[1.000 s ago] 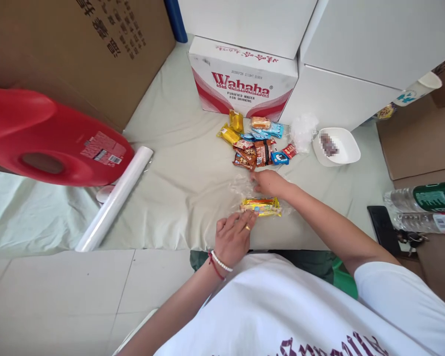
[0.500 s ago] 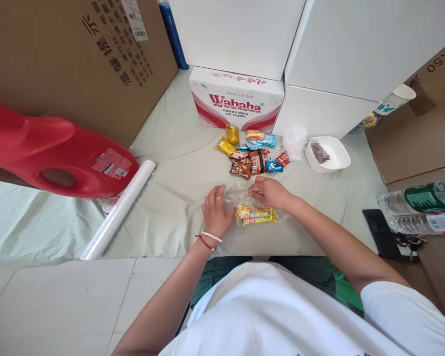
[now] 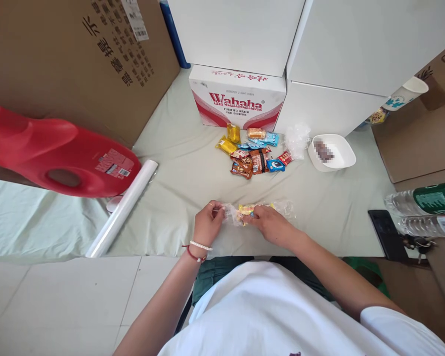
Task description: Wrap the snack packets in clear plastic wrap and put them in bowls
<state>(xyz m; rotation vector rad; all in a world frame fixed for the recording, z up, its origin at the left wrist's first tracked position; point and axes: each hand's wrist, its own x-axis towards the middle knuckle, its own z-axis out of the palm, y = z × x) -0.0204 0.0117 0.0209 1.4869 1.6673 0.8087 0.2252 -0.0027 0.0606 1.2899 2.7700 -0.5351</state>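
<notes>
My left hand (image 3: pixel 208 223) is closed in a pinch on the left end of a piece of clear plastic film (image 3: pixel 230 213). The film lies around yellow-wrapped snack bars (image 3: pixel 246 209) near the table's front edge, and its right end spreads out crumpled. Over the bars is my right hand (image 3: pixel 273 226), its fingers curled and pressed onto the wrapped bars, partly hiding them. Beyond both hands lies a pile of small packaged snacks (image 3: pixel 259 160) in yellow, blue, brown and red wrappers.
A white roll of film (image 3: pixel 124 207) and a red jug (image 3: pixel 77 158) lie left. Behind the snacks stands a Wahaba-style printed water carton (image 3: pixel 237 106). To the right are crumpled clear plastic (image 3: pixel 296 141), a white bowl (image 3: pixel 337 153), a phone (image 3: pixel 387 235), keys (image 3: pixel 421 244) and plastic bottles (image 3: pixel 422 198).
My left hand has moved down and left and now pinches the film's end. My right hand has come down onto the yellow bars. The film is gathered narrower around them.
</notes>
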